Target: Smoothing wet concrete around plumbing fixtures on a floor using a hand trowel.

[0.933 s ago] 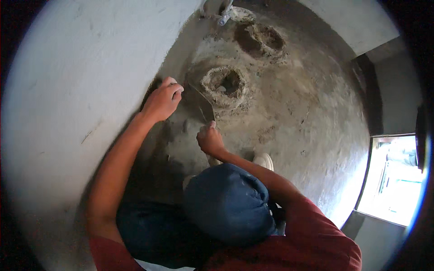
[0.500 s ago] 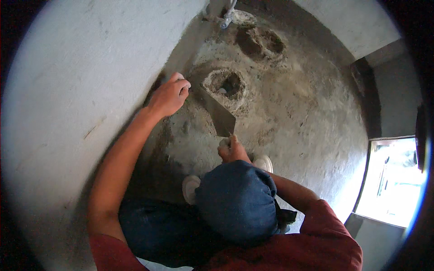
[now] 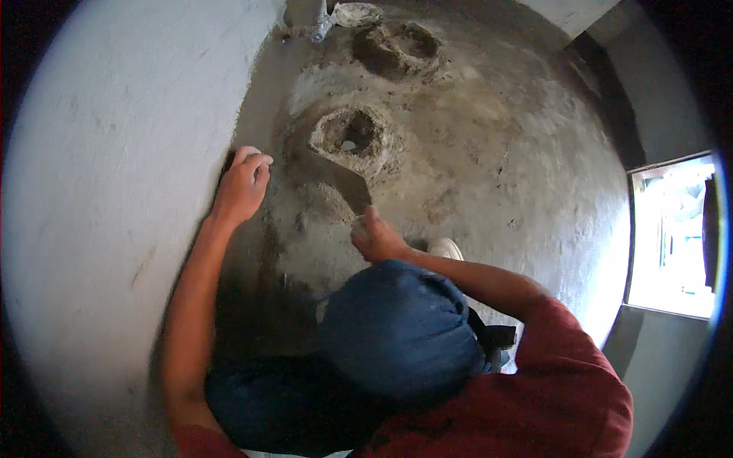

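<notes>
My right hand grips a metal trowel, its flat blade pointing up and left over a patch of gritty mortar. Just beyond the blade is a rough round hole with a crumbly rim and a pale bit inside. My left hand is at the left beside the white wall, fingers curled with pale tips; whether they hold anything is unclear.
A second rough hole lies farther back, near a pale pipe fitting and a whitish round lump. The concrete floor is rough. A bright opening is at the right; my bent knee and white shoe are below.
The view has shifted, sliding the holes leftward. My right hand and trowel have moved rightward relative to the near hole. My left hand rose along the wall, then came back down, still curled.
</notes>
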`<action>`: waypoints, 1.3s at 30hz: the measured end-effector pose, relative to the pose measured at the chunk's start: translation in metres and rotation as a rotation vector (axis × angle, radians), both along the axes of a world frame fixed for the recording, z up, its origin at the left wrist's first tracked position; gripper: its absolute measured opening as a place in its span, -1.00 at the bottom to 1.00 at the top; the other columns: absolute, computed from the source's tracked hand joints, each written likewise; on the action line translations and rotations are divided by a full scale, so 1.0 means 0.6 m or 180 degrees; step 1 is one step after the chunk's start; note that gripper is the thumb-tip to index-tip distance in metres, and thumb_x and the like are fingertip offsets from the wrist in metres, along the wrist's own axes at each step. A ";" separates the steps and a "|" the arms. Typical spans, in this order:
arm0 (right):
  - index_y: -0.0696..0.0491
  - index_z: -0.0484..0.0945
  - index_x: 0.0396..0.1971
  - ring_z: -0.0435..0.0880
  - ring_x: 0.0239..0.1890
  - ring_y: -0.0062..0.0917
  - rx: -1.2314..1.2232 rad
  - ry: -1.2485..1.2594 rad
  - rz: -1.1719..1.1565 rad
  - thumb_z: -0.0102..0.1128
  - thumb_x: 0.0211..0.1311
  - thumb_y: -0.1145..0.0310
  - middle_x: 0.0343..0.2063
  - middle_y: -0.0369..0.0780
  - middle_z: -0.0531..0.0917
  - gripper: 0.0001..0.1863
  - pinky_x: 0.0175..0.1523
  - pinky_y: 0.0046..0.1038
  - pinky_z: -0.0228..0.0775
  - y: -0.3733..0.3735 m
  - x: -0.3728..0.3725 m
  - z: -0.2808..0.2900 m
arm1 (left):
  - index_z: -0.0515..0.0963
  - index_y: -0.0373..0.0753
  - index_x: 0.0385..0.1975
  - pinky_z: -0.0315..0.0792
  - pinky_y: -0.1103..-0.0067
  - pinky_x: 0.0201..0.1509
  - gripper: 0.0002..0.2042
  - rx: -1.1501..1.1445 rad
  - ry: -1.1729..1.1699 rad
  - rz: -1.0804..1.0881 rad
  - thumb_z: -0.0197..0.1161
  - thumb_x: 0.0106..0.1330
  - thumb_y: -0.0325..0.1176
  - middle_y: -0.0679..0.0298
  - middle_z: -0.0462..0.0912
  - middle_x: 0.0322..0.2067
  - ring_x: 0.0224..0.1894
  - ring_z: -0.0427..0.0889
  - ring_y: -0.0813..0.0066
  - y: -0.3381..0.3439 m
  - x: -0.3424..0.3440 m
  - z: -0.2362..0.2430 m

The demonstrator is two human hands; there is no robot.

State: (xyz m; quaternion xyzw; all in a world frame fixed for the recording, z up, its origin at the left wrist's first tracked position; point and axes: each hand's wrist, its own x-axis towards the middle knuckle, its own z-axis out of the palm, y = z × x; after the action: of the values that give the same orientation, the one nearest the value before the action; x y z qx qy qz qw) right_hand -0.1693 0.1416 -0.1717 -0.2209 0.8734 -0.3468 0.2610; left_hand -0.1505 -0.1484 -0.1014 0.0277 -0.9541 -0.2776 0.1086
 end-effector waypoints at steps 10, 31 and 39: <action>0.23 0.16 -0.03 0.54 -0.29 0.08 0.0893 -0.0179 0.1148 0.03 0.13 0.31 -0.33 0.11 0.56 -0.53 -0.18 -0.03 0.38 0.059 -0.034 -0.017 | 0.50 -0.30 -0.23 0.40 0.40 -0.12 -0.83 -0.0027 -0.0305 -0.0019 0.02 0.29 -0.42 0.14 0.44 -0.17 -0.19 0.51 0.14 0.023 -0.023 -0.006; 0.09 0.31 -0.06 0.65 -0.43 -0.21 0.1381 0.1741 0.2373 0.06 0.16 0.30 -0.31 -0.09 0.59 -0.64 -0.39 -0.18 0.49 0.216 -0.250 -0.002 | 0.50 -0.27 -0.24 0.42 0.36 -0.11 -0.84 -0.0252 -0.0612 -0.0065 0.03 0.27 -0.41 0.17 0.44 -0.16 -0.19 0.53 0.10 0.032 -0.039 -0.034; 0.03 0.34 -0.03 0.62 -0.41 -0.18 0.1412 0.1751 0.2227 0.03 0.19 0.14 -0.43 -0.08 0.61 -0.59 -0.37 -0.16 0.46 0.203 -0.308 0.039 | 0.50 -0.27 -0.26 0.41 0.33 -0.10 -0.84 -0.0339 -0.0794 0.0063 0.03 0.28 -0.38 0.17 0.45 -0.15 -0.17 0.52 0.07 0.024 -0.034 -0.041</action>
State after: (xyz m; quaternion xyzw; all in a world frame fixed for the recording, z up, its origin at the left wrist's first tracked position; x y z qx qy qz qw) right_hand -0.3540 0.2634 -0.1486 -0.5233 0.8361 0.0269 0.1623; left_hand -0.1707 -0.1341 -0.1258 0.0656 -0.9733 -0.2199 -0.0068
